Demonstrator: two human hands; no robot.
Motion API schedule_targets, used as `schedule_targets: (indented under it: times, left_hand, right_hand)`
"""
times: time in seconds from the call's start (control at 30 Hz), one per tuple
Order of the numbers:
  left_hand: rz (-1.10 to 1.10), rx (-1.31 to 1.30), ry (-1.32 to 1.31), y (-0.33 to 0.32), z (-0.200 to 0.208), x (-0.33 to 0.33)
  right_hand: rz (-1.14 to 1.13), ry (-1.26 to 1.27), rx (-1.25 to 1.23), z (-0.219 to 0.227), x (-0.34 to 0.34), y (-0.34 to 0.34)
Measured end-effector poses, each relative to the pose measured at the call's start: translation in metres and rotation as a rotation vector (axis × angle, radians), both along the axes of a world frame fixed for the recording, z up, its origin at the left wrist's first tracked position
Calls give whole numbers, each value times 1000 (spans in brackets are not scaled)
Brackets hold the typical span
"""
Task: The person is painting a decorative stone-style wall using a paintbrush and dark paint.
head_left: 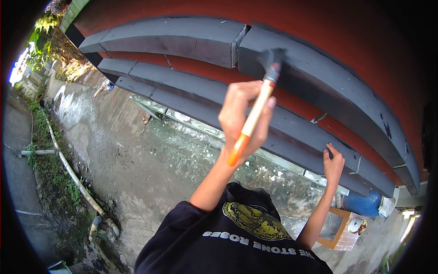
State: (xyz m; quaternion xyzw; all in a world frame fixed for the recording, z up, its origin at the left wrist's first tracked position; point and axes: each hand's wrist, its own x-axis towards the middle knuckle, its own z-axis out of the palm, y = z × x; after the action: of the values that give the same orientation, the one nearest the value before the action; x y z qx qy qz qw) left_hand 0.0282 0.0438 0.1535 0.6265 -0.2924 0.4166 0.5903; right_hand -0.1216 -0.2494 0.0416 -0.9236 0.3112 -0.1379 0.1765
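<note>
My left hand [242,114] is closed round the pale wooden handle of a paintbrush [256,109]. The handle has an orange end, pointing down toward me. Its dark bristles, smeared by motion, are at the front face of the upper grey ledge [310,68], near a gap between two sections. Darker, wet-looking grey shows on the face beside the bristles. Lower and to the right, my right hand [335,162] curls its fingers at the edge of a lower grey ledge [292,130]. A small dark patch shows between its thumb and fingers; I cannot tell what it is.
A red wall [292,23] shows above and between the stacked ledges. Below lies stained concrete ground [118,137]. A blue drum [362,202] and an orange-framed box [340,230] stand at lower right. A long pipe [75,173] runs along weeds at left.
</note>
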Motion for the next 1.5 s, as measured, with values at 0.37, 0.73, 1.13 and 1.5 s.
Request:
schedule_targets:
  times: [0.37, 0.73, 1.13, 1.5]
  left_hand:
    - [49, -27, 50, -38, -13, -24]
    - [-307, -332, 214, 4, -11, -31]
    - [-181, -130, 202, -5, -2, 13]
    - [122, 69, -7, -29, -11, -21]
  right_hand:
    - [-25, -9, 44, -2, -1, 0]
    - [-23, 9, 2, 1, -1, 3]
    - [-13, 21, 60, -1, -4, -1]
    - [4, 6, 26, -3, -4, -4]
